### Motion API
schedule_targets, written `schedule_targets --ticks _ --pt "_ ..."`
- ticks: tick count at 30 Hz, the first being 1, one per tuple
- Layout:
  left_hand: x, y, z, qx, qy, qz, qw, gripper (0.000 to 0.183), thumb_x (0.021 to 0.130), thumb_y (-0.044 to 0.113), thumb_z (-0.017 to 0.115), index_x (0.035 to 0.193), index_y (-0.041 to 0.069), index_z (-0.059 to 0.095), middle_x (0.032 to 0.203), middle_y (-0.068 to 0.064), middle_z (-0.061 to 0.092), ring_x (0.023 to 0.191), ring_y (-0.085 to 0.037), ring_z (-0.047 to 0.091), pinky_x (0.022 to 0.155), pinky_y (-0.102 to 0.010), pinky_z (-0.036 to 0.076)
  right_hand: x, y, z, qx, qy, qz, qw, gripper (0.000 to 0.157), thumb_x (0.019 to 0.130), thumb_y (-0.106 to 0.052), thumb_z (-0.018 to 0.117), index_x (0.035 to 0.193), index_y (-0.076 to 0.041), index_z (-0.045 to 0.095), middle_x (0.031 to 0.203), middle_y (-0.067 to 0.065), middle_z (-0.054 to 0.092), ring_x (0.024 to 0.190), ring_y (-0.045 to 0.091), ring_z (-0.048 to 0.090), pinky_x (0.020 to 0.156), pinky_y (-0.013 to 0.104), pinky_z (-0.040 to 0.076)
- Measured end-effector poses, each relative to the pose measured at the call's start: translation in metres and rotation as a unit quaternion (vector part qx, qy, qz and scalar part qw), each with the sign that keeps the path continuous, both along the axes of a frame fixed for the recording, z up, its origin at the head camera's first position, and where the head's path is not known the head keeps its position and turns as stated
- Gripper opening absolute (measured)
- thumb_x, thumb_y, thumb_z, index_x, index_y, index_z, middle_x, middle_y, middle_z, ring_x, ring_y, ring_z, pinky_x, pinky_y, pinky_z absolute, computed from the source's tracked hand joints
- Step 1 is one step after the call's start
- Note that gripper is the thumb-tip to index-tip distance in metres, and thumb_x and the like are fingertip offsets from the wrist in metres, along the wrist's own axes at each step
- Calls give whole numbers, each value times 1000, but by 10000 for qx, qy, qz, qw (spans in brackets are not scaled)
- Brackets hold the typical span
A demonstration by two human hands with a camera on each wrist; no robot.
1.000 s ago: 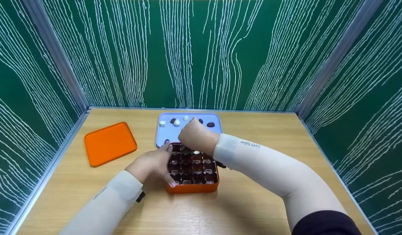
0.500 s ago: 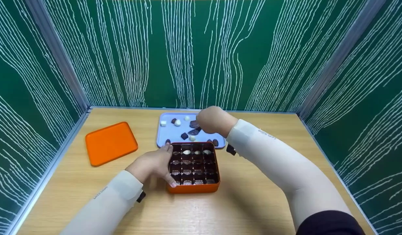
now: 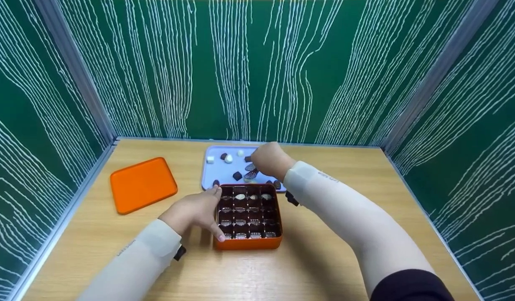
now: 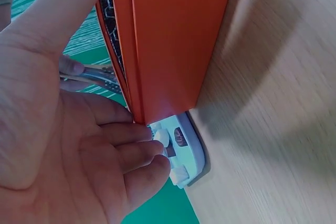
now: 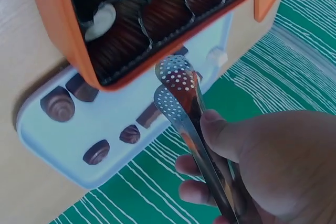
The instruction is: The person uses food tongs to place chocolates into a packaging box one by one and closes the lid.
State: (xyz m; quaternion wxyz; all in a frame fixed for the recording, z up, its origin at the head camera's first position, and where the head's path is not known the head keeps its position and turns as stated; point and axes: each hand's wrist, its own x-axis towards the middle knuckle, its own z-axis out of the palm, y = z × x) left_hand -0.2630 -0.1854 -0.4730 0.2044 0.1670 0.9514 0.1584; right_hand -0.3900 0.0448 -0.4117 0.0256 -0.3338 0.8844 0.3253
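Note:
My right hand (image 3: 272, 159) grips metal tongs (image 5: 202, 166) with perforated heads. In the head view the tong heads hang over the lavender tray (image 3: 210, 171), close to a pale chocolate behind the box; whether they touch it I cannot tell. The right wrist view shows both heads near each other. My left hand (image 3: 195, 212) rests along the left side of an orange box (image 3: 249, 244), thumb at its near corner and fingertips at its far corner. Inside the box is a brown divided insert; pale chocolates (image 3: 240, 197) sit in its back row.
On the tray lie dark chocolates (image 3: 237, 176) and white ones (image 3: 228, 159), several in all, some hidden by my right hand. An orange lid (image 3: 144, 184) lies flat at the left. Green walls with white streaks (image 3: 257, 71) enclose the wooden table (image 3: 332, 175).
My right hand has moved from over the box's back edge to the tray's right part, then dropped slightly. Chocolates in the box's back row have come into view. The left hand stays put.

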Motion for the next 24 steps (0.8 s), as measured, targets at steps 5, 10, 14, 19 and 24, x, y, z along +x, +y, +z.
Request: schedule_targets --ticks 5,10,14,19,24 --pt "1 3 1 -8 -77 91 9999 162 63 64 106 180 -1 13 190 -23 7 177 -42 16 145 -55 22 0 -8 -8 365 -5 -220 9991 47 117 -23 64 164 -27 63 91 1 75 62 13 62 54 25 56" --pt "1 5 3 -13 -98 104 9999 162 64 62 106 180 -2 13 190 -24 7 177 -43 17 146 -55 20 -1 -9 -11 408 -54 -434 9982 47 119 -24 61 166 -29 61 85 1 68 58 13 56 48 24 50" --pt "2 5 5 -75 -68 82 9999 162 65 61 107 179 -4 13 190 -25 9 176 -44 20 145 -55 22 -4 -7 -13 161 -203 -500 9984 43 118 -22 62 161 -23 66 86 0 71 61 12 58 49 24 50" --pt "2 4 5 -29 -100 109 9999 162 65 60 107 180 -3 11 190 -24 8 177 -43 19 145 -55 22 -5 -2 -11 -82 -328 -384 9987 46 109 -16 76 155 -17 71 104 3 81 79 14 73 65 26 66" --pt "1 1 3 81 -153 168 9997 163 65 60 107 180 -2 10 190 -23 7 177 -44 19 146 -55 21 -2 3 -2 -703 -221 -250 9970 29 111 -17 72 139 -18 81 103 3 84 85 14 75 77 29 69"
